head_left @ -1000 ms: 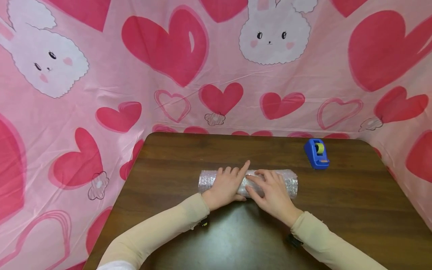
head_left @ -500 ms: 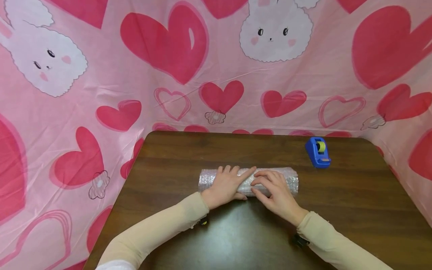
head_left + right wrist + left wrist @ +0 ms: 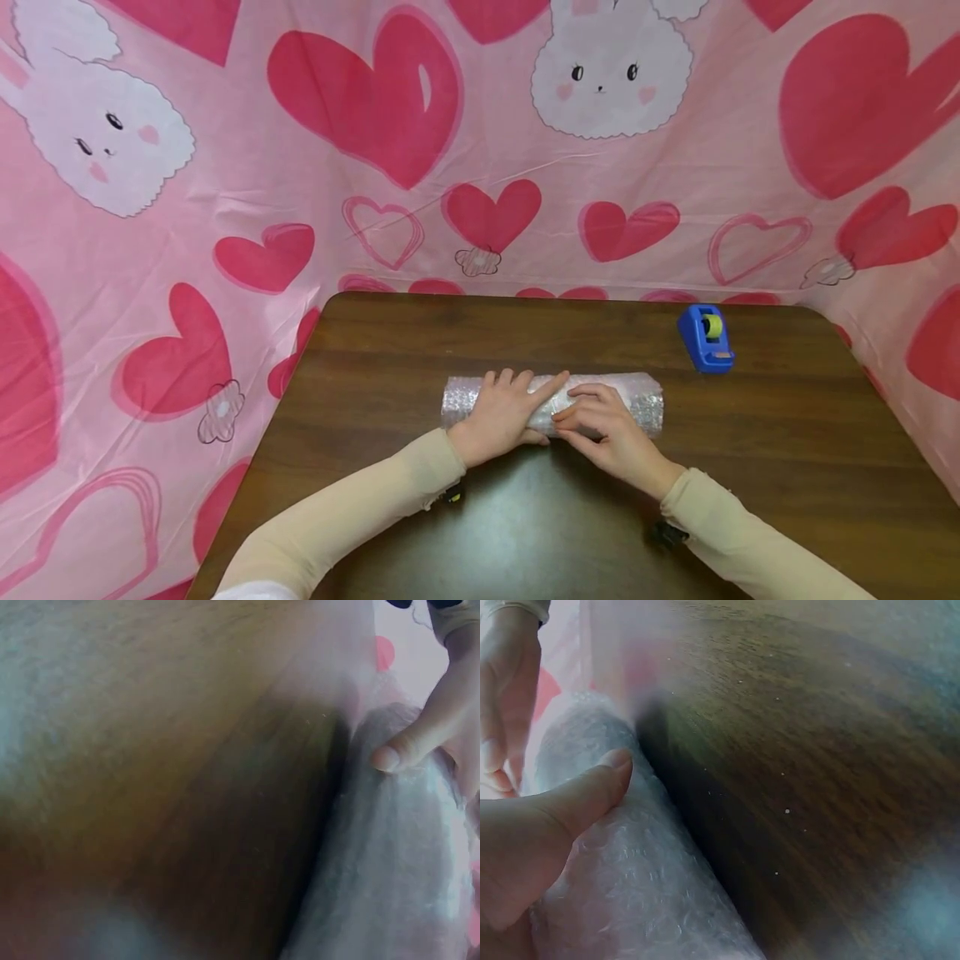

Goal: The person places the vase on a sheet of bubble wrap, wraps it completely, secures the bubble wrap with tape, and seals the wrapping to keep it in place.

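Note:
A roll of clear bubble wrap (image 3: pixel 647 404) lies crosswise on the table, also seen in the left wrist view as a bubbly roll (image 3: pixel 641 877). My left hand (image 3: pixel 501 418) holds its left half, thumb on the near side and fingers reaching over the far side, the index finger stretched to the right. In the right wrist view that left thumb (image 3: pixel 397 756) lies on the wrap. My right hand (image 3: pixel 611 437) is at the roll's middle, index fingertip and thumb tip close together at its near face. I cannot tell whether they pinch anything. Inside the roll, nothing shows clearly.
A blue tape dispenser (image 3: pixel 705 337) with a yellow-cored roll stands at the table's back right. The dark wooden table (image 3: pixel 390 333) has rounded back corners. A pink curtain (image 3: pixel 300 175) with hearts and rabbits hangs behind and along the sides.
My left index finger has come down from its raised position onto the wrap. My right hand shifted slightly right, then its index finger moved down toward the thumb. The roll stays in place.

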The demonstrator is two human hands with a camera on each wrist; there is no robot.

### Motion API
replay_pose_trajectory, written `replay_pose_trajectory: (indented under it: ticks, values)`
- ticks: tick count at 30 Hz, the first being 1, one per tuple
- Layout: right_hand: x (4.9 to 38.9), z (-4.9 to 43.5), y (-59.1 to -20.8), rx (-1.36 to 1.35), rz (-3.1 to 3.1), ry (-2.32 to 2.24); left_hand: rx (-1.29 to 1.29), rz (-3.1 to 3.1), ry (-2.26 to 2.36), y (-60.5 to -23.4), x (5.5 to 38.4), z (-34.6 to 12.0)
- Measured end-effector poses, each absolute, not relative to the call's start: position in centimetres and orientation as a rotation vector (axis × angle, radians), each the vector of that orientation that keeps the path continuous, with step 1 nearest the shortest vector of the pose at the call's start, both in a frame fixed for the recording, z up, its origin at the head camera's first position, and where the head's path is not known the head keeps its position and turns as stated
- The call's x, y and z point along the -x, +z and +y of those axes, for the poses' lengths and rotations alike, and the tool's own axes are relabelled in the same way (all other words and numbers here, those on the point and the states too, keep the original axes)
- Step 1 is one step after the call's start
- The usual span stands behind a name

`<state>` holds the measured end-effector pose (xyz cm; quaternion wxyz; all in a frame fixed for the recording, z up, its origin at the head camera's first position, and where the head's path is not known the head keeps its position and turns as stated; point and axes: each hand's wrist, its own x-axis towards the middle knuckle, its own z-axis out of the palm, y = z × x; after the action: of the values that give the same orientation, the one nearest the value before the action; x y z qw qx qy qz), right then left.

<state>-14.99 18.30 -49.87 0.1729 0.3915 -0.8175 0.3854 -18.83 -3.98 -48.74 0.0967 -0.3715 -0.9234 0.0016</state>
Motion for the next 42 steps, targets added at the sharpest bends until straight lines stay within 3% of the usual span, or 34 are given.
replay_pose_trajectory:
  ticks: [13,31,42]
  values:
    - [15.6,18.7,-50.9,-1.09,-2.301,1.01,1.112,-2.796,0.002,-48.0,19.2,-3.6]
    - [16.7,20.4,-50.6,-1.396,-2.268,0.426,1.138,-2.994,-0.169,-47.3,20.1,-3.9]
    - [16.1,20.9,-50.0,-1.415,-2.325,0.656,1.132,-3.001,-0.156,-47.2,20.3,-3.7]
